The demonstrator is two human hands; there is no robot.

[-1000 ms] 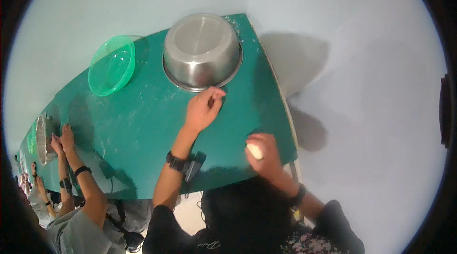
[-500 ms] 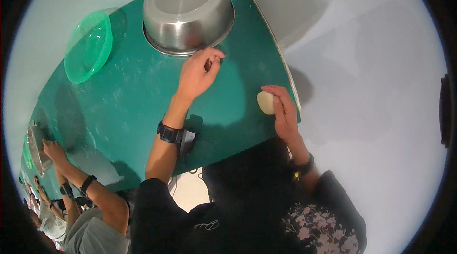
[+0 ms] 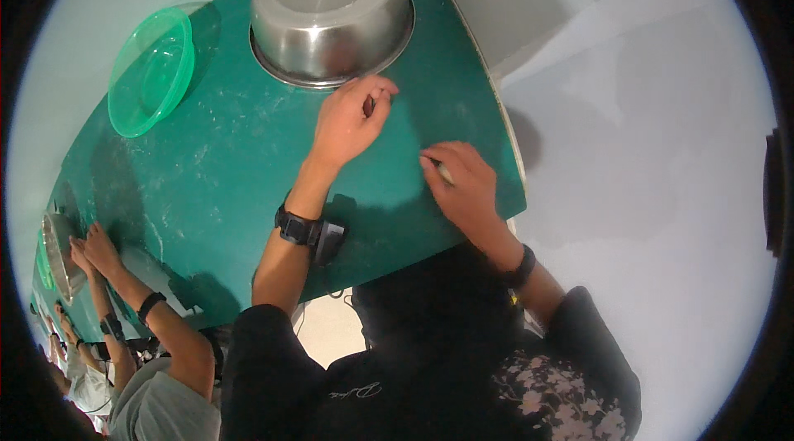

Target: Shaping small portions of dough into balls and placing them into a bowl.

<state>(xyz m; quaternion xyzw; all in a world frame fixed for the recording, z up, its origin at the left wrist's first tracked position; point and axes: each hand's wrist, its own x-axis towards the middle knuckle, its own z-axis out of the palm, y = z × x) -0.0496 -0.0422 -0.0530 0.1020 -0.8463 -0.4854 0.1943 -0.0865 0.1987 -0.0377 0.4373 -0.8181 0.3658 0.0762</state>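
Observation:
My left hand [image 3: 350, 119] is curled on the green tabletop [image 3: 211, 185], just below the upturned steel bowl [image 3: 327, 44]; whatever is inside its fingers, if anything, I cannot make out. Farther right and lower, near the table's right edge, my right hand [image 3: 463, 189] is closed over a pale piece of dough [image 3: 445, 172], which is mostly hidden under the fingers. A dark band with a small device circles my left wrist.
A translucent green bowl [image 3: 151, 69] stands at the upper left. At the far left, a co-worker's hands [image 3: 103, 252] are at a steel bowl [image 3: 64, 255], with another green container behind it. More people's arms line that side. A pale wall runs alongside.
The view has shifted, so the table sits higher in the picture. My right hand has moved leftward since half a second ago, now covering most of the dough, which was then visible beside its fingers.

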